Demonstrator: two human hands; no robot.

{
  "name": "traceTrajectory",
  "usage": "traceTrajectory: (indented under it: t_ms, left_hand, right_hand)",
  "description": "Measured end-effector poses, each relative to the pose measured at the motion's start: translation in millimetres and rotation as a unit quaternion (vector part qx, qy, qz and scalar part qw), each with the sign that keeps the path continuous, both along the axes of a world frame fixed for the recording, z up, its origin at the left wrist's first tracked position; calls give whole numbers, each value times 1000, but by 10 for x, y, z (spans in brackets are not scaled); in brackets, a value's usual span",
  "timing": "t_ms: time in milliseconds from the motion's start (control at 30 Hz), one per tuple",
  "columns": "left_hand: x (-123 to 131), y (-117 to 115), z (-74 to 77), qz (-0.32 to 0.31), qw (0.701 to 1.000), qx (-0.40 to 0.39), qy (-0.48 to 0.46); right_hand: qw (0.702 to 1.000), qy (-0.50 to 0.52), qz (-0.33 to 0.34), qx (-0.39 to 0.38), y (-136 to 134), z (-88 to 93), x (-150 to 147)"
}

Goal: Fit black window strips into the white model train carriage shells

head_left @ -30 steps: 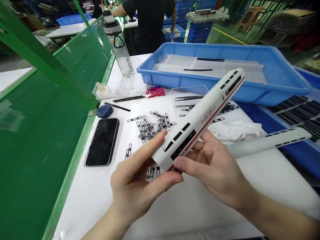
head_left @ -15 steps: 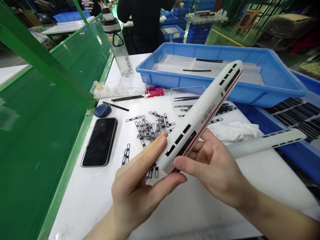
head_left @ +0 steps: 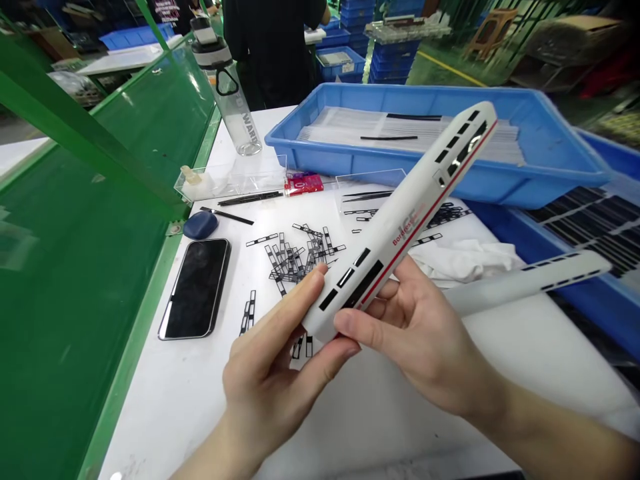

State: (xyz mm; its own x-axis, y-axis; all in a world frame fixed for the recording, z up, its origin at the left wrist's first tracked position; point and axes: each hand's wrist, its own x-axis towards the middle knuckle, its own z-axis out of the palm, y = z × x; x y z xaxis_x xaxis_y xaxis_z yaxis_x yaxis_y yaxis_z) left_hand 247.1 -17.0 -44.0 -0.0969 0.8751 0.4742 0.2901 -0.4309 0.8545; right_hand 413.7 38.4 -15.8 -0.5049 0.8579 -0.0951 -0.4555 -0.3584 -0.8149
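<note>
The left hand (head_left: 270, 380) and the right hand (head_left: 425, 340) hold together a white plastic train body (head_left: 400, 227) with black window openings and a red line along its side. The left grip is narrow around the lower end of the body, with the fingers (head_left: 285, 300) on one side and the thumb (head_left: 320, 367) on the other. The right grip closes on the same part, its thumb (head_left: 360, 327) lying on the side of the body. The body is tilted, and its far end points to the upper right, in front of a blue tray (head_left: 550, 180) with flat clear sheets inside.

A second white train body (head_left: 530, 280) lies behind the right hand, near a white cloth (head_left: 465, 260). On the white surface (head_left: 165, 413), a pile of small black frames (head_left: 300, 257) lies just above the hands. To the left are a black phone (head_left: 196, 288) and a dark blue case (head_left: 200, 225). A clear water bottle (head_left: 233, 107) stands at the upper left, beside a green panel (head_left: 75, 267). A person in black (head_left: 270, 47) stands at the top of the view, beyond the surface.
</note>
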Motion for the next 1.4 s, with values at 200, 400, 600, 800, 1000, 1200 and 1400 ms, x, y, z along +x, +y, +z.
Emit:
traceTrajectory:
  t_ms: [200, 400, 600, 800, 1000, 1200, 1400]
  left_hand:
    - [23, 34, 14, -7, 999, -14, -34]
    - [13, -45, -70, -7, 1000, 6, 19]
    - [31, -38, -72, -1, 1000, 0, 29]
    - [40, 5, -11, -4, 999, -15, -44]
    - [45, -1, 20, 16, 998, 17, -65]
    - [15, -16, 58, 5, 997, 20, -71]
    - [25, -35, 56, 26, 997, 14, -76]
  right_hand:
    - [1000, 2, -4, 5, 19, -22, 4]
    - [1000, -11, -9, 3, -1, 21, -4]
    - [999, -37, -35, 7, -11, 15, -18]
    - [1000, 15, -2, 19, 42, -31, 7]
    - [997, -3, -40, 62, 162, -86, 95]
    - [995, 10, -45, 93, 178, -135, 100]
    - [992, -13, -57, 113, 147, -169, 92]
